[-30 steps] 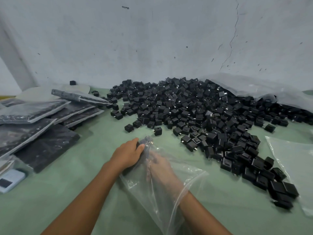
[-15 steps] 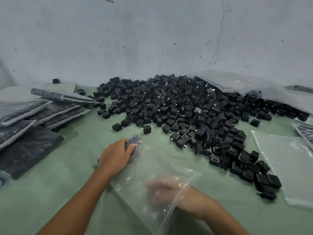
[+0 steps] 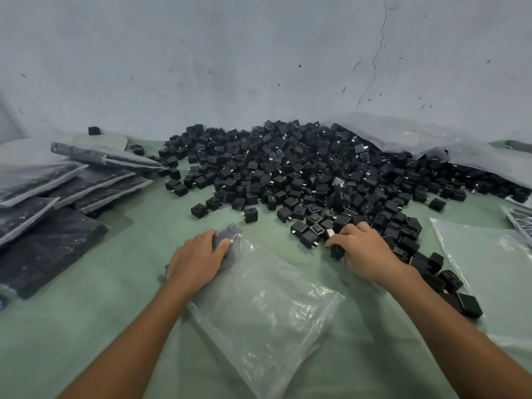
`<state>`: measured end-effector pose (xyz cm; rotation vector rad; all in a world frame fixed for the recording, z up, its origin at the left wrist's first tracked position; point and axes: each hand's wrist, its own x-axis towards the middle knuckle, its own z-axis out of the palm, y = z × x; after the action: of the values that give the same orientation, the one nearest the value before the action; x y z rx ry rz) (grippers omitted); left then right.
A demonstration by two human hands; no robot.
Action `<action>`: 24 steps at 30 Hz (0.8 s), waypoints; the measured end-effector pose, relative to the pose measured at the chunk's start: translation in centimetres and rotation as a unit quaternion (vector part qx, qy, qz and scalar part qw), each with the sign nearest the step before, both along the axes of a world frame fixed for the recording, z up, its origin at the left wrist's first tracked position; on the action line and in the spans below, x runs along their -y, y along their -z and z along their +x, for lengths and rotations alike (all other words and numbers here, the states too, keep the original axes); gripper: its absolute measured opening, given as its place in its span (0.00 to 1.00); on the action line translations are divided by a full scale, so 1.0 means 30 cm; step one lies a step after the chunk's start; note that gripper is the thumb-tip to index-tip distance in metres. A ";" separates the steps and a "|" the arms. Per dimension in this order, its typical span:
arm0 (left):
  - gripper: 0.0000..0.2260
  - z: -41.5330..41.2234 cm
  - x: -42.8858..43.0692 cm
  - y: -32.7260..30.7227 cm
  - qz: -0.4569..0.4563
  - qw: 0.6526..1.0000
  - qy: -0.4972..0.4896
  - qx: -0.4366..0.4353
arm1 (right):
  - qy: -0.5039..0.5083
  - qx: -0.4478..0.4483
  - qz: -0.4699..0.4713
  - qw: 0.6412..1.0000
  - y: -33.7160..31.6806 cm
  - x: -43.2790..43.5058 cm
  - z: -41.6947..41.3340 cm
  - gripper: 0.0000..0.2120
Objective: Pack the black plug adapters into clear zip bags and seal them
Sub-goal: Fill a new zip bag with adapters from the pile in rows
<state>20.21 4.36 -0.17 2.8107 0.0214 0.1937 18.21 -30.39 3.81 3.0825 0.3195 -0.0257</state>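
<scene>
Clear zip bag point(image 3: 259, 306): one, lying flat and aslant on the green table cover point(image 3: 86, 326) at centre, between the two forearms; mostly slack and see-through, contents gathered in its far corner. Contents: a small cluster of bagged adapters point(image 3: 230, 244), dark through the film, count not legible; whether the zip is closed cannot be told. Left hand point(image 3: 198, 260): laid over that far corner, fingers curled round the cluster through the plastic, grasping bag and contents together. Right hand point(image 3: 365, 251): outside the bag and to its right, knuckles up at the near edge of the heap, fingers curled down and closing on black plug adapters point(image 3: 336, 250) there; how many it holds cannot be told; a small pale face shows just beside the fingertips. Heap of loose adapters point(image 3: 302, 174): a great many black cubes, spread from the wall across the middle of the table, with a tail running to the near right past the right wrist; a few strays sit apart on its left fringe. Filled zip bags point(image 3: 72, 180): a leaning, overlapping stack at left, each packed flat with black adapters, well apart from the bag in use. Empty clear bag point(image 3: 489, 269): flat at right, just beside the heap's tail. Large plastic sack point(image 3: 417, 142): crumpled at back right, draped over the heap's far edge, adapters showing beneath it. Packed bag corner point(image 3: 521, 223): at the right margin, partly cut off. Lone adapter point(image 3: 93, 130): far left, at the back. Wall point(image 3: 230, 67): pale, scuffed, with a thin crack point(image 3: 377, 53).
</scene>
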 end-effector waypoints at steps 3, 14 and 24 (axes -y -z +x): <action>0.16 0.001 -0.001 -0.002 0.002 1.000 0.000 -0.003 | 0.004 -0.011 0.033 0.999 -0.006 0.008 -0.003 0.18; 0.17 0.005 -0.003 0.006 0.008 1.000 -0.007 0.000 | 0.144 -0.070 0.606 0.779 -0.094 0.010 -0.477 0.19; 0.21 0.007 -0.001 0.008 0.009 1.000 -0.011 -0.010 | 0.147 -0.212 0.707 0.658 0.051 -0.221 -0.579 0.12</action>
<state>20.43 4.38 -0.41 2.8315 0.0554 0.1727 0.84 -23.74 2.28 4.6002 -0.4584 -0.9864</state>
